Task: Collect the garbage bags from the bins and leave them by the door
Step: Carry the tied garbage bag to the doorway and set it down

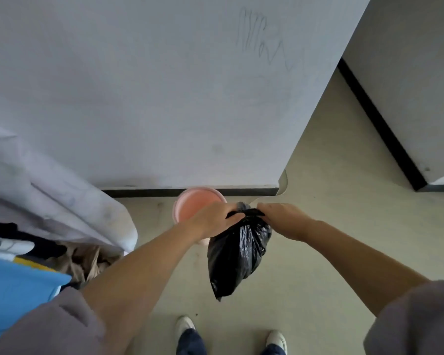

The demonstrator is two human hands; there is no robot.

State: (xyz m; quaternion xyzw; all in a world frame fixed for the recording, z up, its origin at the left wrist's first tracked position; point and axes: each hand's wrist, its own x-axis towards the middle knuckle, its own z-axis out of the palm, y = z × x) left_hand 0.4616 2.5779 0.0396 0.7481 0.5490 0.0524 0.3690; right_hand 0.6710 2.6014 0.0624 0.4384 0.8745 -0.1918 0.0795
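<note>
A black garbage bag [237, 254] hangs in the air in front of me, its bunched neck pinched between both hands. My left hand [213, 220] grips the neck from the left and my right hand [283, 219] grips it from the right. Behind my left hand a pink bin [190, 204] stands on the floor against the wall's black baseboard; its inside looks bare and my wrist hides its near rim.
A white wall [164, 85] rises straight ahead, with a corner and a passage opening at the right [344, 155]. On the left lie a white cloth [49, 190], blue fabric [13, 288] and crumpled brown paper [87, 262]. My shoes [185, 325] stand on the beige floor.
</note>
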